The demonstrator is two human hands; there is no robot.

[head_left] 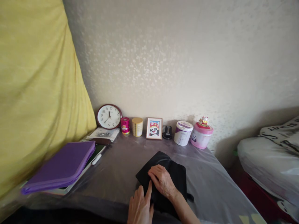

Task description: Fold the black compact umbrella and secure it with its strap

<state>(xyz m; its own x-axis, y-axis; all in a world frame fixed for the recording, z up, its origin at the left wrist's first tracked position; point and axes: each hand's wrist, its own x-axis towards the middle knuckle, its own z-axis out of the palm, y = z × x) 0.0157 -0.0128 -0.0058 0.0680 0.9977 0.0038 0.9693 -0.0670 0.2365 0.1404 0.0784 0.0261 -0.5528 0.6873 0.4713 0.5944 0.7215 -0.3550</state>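
Note:
A folded black fabric item (178, 174), with a small black strap or loop sticking out at its right, lies on the near part of the table; its exact kind is unclear. My right hand (162, 181) rests on top of it, fingers close together and bent, thumb near the fingertips, closed on the cloth. At the fabric's left edge is my left hand (140, 205), its index finger stretched towards my right thumb and its own thumb held apart. The left fingertips touch or nearly touch the fabric. What lies beneath both palms is hidden.
A purple zip folder (60, 165) lies on papers at the left. Along the wall stand a clock (109, 116), a pink tin (125, 126), a yellow-lidded can (137, 127), a picture frame (154, 128), a white tub (183, 133) and a pink-lidded tub (201, 137).

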